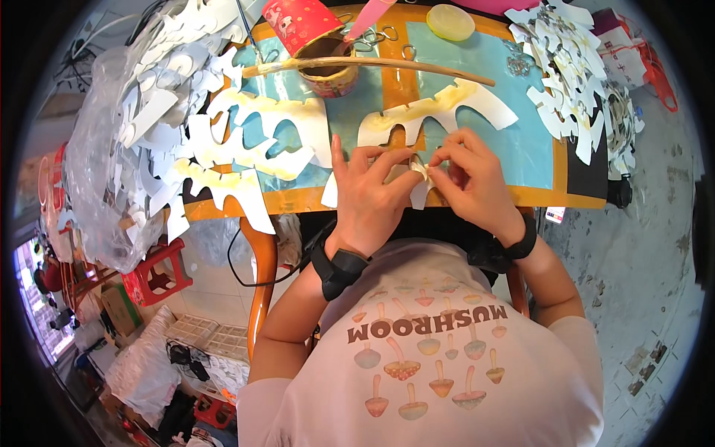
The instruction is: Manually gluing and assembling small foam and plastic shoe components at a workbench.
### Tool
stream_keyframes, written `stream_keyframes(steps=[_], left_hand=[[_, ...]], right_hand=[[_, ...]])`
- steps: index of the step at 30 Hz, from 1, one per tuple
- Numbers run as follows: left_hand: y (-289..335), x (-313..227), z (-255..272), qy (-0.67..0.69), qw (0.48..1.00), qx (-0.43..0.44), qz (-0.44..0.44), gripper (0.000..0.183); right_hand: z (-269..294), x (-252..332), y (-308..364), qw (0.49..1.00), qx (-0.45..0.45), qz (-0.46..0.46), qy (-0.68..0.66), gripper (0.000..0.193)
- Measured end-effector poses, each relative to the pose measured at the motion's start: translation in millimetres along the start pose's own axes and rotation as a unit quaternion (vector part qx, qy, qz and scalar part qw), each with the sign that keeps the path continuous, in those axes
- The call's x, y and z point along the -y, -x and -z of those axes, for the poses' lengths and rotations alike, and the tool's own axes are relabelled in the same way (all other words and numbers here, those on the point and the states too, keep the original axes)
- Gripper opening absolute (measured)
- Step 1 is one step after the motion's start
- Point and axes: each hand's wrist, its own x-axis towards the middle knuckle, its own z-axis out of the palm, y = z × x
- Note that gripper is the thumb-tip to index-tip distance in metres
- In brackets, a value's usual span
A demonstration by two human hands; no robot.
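At the table's near edge, my left hand and my right hand meet over a white cut-out piece. Thumb and fingers of both hands pinch its upper edge, which looks yellowish and folded there. My left index finger points up, off the piece. Much of the piece is hidden beneath my hands. Just beyond them lies another white scalloped piece with a yellow, glue-like smear along its top. Similar smeared pieces lie overlapping to the left of my left hand.
A bamboo strip rests across a round tin at the back. A red patterned container, scissors and a yellow lid are nearby. White cut-outs are heaped left and right. A red stool stands below left.
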Motion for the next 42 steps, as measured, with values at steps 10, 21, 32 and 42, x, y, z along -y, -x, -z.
stream_keyframes(steps=[10,21,32,42], left_hand=[[1,3,-1,-0.006,1.0,-0.015,0.005,0.016],[-5,-2,3,-0.003,1.0,0.0,0.031,0.019],[-3,-3,6,-0.022,1.0,0.023,0.001,0.031],[-2,-3,6,-0.029,0.999,0.03,-0.008,0.039]], right_hand=[[-14,0,-1,0.997,-0.029,0.019,0.065,0.011],[-29,-5,7,0.989,-0.095,0.043,0.102,0.016],[-18,-10,12,0.996,-0.085,0.032,-0.001,0.011],[19,-42,10,0.819,-0.309,-0.028,-0.483,0.014]])
